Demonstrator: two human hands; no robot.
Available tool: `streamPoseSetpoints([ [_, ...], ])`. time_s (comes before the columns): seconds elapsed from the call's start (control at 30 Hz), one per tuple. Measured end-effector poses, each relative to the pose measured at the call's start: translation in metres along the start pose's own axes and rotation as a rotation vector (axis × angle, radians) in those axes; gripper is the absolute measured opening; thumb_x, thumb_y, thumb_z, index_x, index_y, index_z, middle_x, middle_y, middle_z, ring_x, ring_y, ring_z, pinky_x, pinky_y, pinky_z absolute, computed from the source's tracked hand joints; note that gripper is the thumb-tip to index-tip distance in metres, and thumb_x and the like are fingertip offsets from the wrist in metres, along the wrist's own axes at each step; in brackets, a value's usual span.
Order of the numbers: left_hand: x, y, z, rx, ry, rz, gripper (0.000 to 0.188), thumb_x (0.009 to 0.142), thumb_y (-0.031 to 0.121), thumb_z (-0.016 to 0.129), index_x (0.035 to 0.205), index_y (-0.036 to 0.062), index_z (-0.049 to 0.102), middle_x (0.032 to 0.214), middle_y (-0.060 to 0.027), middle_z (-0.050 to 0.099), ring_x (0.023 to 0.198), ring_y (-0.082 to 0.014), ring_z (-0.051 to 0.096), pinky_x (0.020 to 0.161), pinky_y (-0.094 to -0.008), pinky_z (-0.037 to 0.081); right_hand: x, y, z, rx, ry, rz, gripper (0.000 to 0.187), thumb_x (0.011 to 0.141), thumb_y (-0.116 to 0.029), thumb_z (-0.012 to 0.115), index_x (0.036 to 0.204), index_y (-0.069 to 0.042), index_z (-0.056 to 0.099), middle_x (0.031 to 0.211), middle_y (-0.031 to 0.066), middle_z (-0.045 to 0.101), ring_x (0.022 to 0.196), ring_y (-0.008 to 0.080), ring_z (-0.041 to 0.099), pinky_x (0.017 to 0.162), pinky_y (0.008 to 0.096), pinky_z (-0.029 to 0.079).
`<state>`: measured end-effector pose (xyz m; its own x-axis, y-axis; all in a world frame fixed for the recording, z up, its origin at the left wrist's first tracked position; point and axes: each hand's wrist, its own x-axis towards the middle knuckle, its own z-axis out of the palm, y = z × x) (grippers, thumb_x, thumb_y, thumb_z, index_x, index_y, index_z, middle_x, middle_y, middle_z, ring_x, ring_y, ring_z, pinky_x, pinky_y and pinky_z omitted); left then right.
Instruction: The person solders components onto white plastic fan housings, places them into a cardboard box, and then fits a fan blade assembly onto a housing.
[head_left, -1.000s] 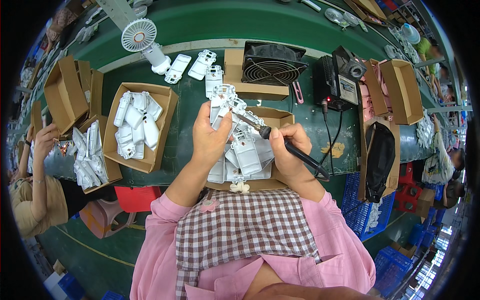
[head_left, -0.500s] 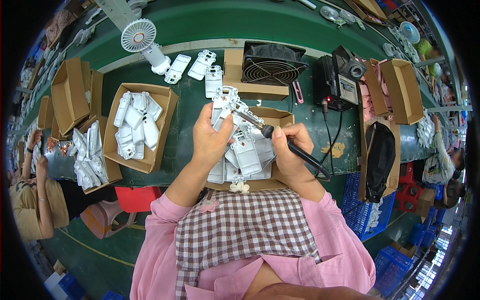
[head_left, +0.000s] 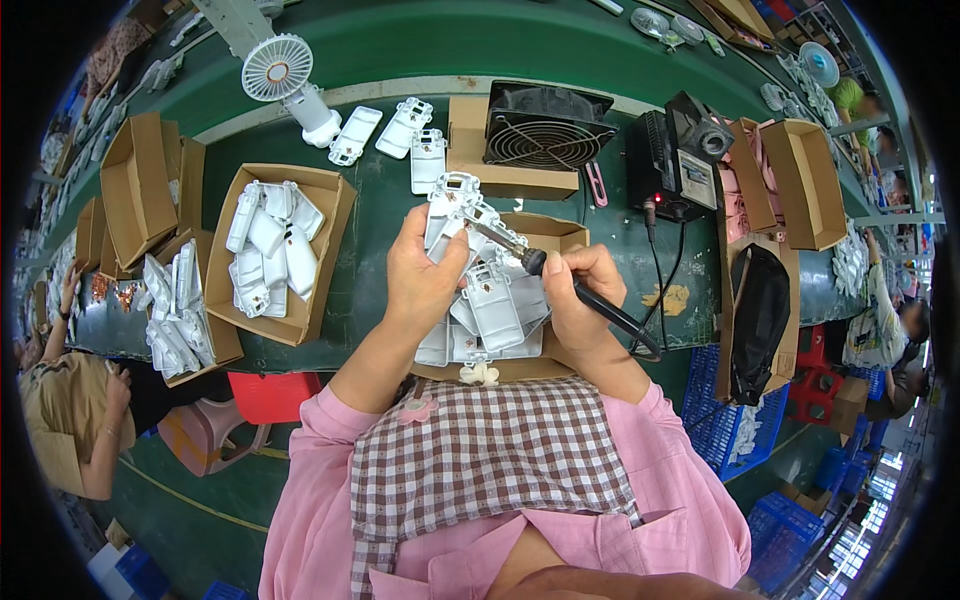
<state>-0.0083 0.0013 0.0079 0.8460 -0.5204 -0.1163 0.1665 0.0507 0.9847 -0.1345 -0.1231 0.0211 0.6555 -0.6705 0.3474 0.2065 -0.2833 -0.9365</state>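
My left hand (head_left: 425, 268) is closed on a white plastic fan housing (head_left: 456, 190), its thumb pressing near the lower end. In my right hand (head_left: 583, 292) is a soldering iron (head_left: 612, 314), gripped by its black handle like a pen. The iron's metal tip reaches up and left to the housing; whether it touches cannot be made out. Just beneath both hands, several white housings (head_left: 494, 318) lie in a cardboard box (head_left: 568, 236). The fingers of my left hand behind the held housing are partly hidden.
A black fan (head_left: 548, 140) stands beyond my hands, a black soldering station (head_left: 660, 165) with cables to its right. Left is a box (head_left: 328, 290) of white parts. A white handheld fan (head_left: 278, 72) and loose housings (head_left: 428, 162) are behind. A co-worker (head_left: 75, 410) sits left.
My hands, the iron and the housing keep almost the same place. At the left, the co-worker's arms have shifted, one hand now lower near the body.
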Motion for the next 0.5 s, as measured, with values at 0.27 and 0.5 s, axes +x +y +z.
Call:
streamPoseSetpoints([
  [0.27, -0.0004, 0.0031, -0.0019, 0.051, -0.037, -0.008, 0.026, 0.089, 0.003, 0.056, 0.113, -0.0007, 0.050, 0.095, -0.0081, 0.064, 0.071, -0.0098, 0.064, 0.048, -0.0208, 0.049, -0.0011, -0.0012, -0.0006, 0.053, 0.010, 0.012, 0.015, 0.085, -0.006, 0.066, 0.079, -0.003, 0.052, 0.065, 0.0022, 0.057, 0.056, 0.0050, 0.047, 0.051, 0.0212, 0.038],
  [0.5, 0.0000, 0.0055, -0.0057, -0.294, -0.203, -0.091, 0.033, 0.087, 0.003, 0.059, 0.117, -0.0038, 0.046, 0.098, -0.0110, 0.064, 0.079, -0.0130, 0.065, 0.062, -0.0233, 0.053, -0.0058, 0.0019, -0.0069, 0.243, 0.034, -0.099, 0.012, 0.091, -0.006, 0.056, 0.089, -0.004, 0.044, 0.069, 0.0054, 0.052, 0.059, 0.0073, 0.046, 0.056, 0.0219, 0.039],
])
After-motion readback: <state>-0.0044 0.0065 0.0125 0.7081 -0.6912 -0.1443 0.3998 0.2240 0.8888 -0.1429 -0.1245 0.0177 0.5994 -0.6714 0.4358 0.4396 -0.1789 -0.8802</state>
